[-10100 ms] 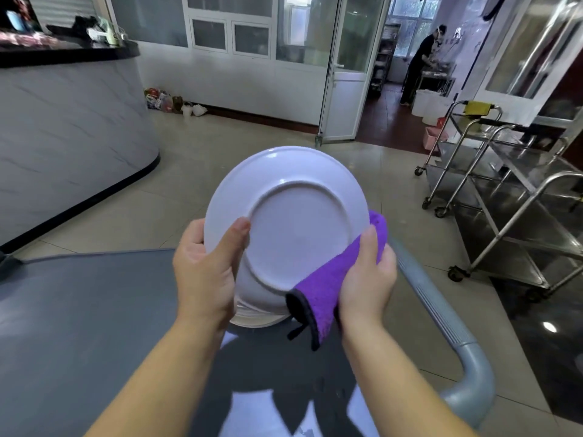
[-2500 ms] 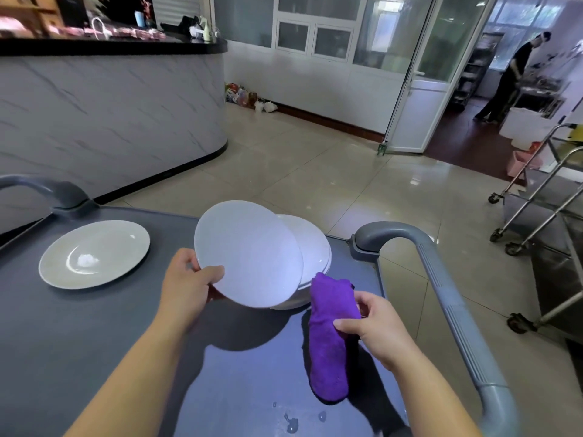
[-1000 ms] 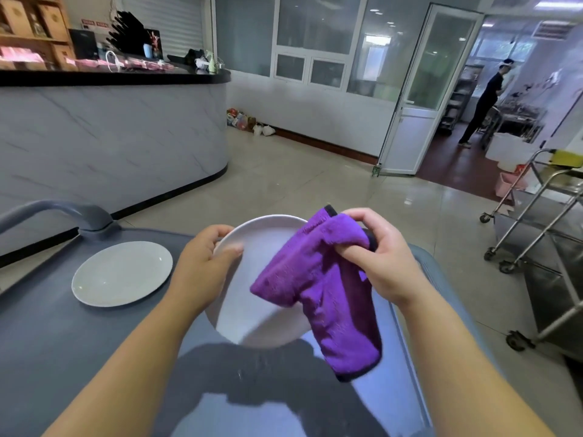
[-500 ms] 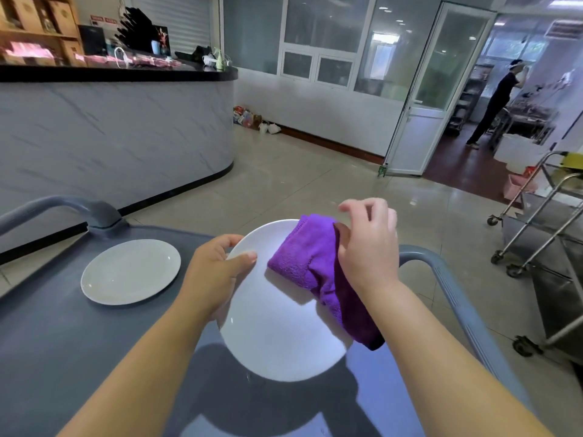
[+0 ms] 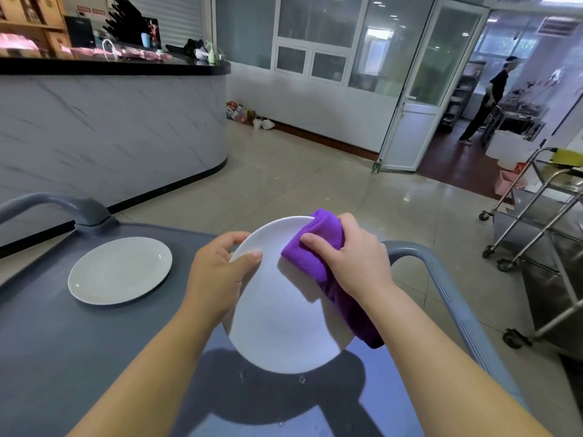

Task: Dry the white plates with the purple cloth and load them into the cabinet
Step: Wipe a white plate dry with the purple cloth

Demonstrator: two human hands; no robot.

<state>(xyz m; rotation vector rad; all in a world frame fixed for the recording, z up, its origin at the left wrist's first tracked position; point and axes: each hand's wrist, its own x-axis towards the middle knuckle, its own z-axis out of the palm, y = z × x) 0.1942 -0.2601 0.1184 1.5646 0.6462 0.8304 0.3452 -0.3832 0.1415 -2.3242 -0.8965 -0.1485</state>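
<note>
- Above the near right part of the grey cart top (image 5: 63,357), the held plate (image 5: 284,329) hangs clear of the surface, its face tipped up toward the camera.
- Left hand (image 5: 220,272): grips the plate's left rim, with the thumb laid on the face and the fingers curled behind the far edge. This is the only support the plate has.
- Right hand (image 5: 353,263): clenched over the bunched purple cloth (image 5: 315,247), pressing it onto the far right part of the face.
- Cloth long axis runs far to near along the right rim; its loose tail hangs past the near right edge.
- Key relation: the uncovered face lies near and left of the cloth, toward the left thumb. Judgement: the coming wipe goes that way.
- Plate is round, so it has no long axis.
- Droplets (image 5: 301,379) sit on the cart top under the near rim.
- Second plate (image 5: 120,269) lies flat on the cart, well to the left, untouched.
- Cabinet not in view; loading not yet begun.
</note>
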